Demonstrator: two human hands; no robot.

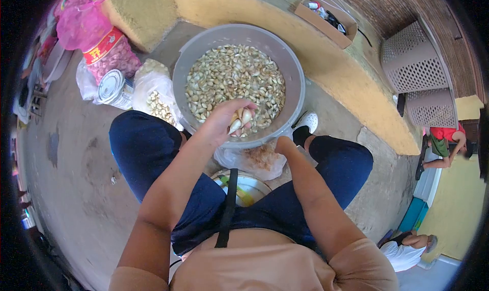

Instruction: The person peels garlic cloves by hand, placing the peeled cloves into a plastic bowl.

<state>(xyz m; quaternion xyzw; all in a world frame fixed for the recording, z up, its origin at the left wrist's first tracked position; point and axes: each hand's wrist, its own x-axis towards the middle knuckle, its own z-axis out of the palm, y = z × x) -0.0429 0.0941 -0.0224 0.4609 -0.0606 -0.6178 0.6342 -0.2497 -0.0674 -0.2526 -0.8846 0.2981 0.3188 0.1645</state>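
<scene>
A large grey tub (238, 31) full of garlic cloves (237, 77) stands in front of me, between my feet. Over its near side, my left hand (229, 118) is curled with the palm up around several pale garlic cloves (240, 122). My right hand (285, 145) is low by the tub's near right rim; its fingers are hidden, so their hold does not show. A clear plastic bag (257, 161) with brownish scraps, likely skins, lies below the rim, close to that hand.
Left of the tub are a plastic bag (162, 105) with more cloves, a tin can (114, 88) and a pink mesh sack (109, 51). A yellow ledge (326, 67) bearing a cardboard box (328, 21) runs behind. Two people are at the far right.
</scene>
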